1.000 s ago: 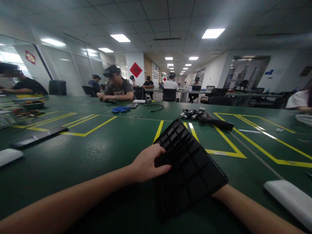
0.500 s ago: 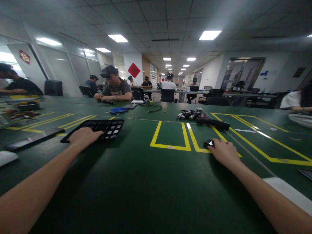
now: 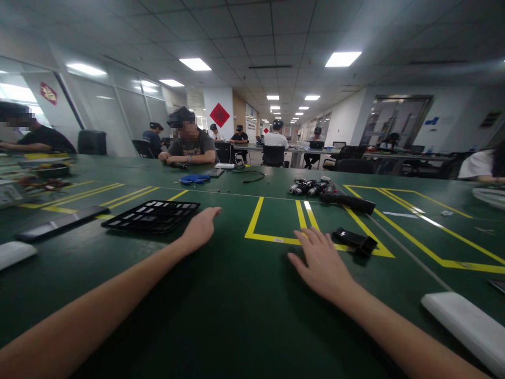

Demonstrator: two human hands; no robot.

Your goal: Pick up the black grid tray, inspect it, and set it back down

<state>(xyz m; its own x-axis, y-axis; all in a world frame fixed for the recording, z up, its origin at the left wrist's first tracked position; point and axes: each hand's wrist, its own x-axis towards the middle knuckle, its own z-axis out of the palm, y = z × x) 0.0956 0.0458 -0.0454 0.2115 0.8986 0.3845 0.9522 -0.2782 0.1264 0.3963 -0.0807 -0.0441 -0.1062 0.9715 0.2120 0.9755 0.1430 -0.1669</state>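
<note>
A flat black tray (image 3: 114,223) with a grid of openings lies on the green table at the left. Just off its right edge, my left hand (image 3: 199,231) is over the table, fingertips pointing right, with nothing visible in it; some fingers are hidden. Near the front line of a yellow taped box, my right hand (image 3: 321,260) is open, fingers spread and empty. A short glossy black piece with a wider end (image 3: 355,240) lies on the tape right beside it; its kind is unclear.
A long dark bar (image 3: 63,222) and a white object (image 3: 16,255) lie at the left, a white block (image 3: 465,326) at the lower right. Farther back are blue gloves (image 3: 195,179), bundled cables with metal ends (image 3: 310,186) and a black tube (image 3: 349,202). A co-worker (image 3: 193,142) sits opposite.
My left hand has come off the tray and moved right. My right hand has let go of the black piece, which lies on the table, and has shifted left.
</note>
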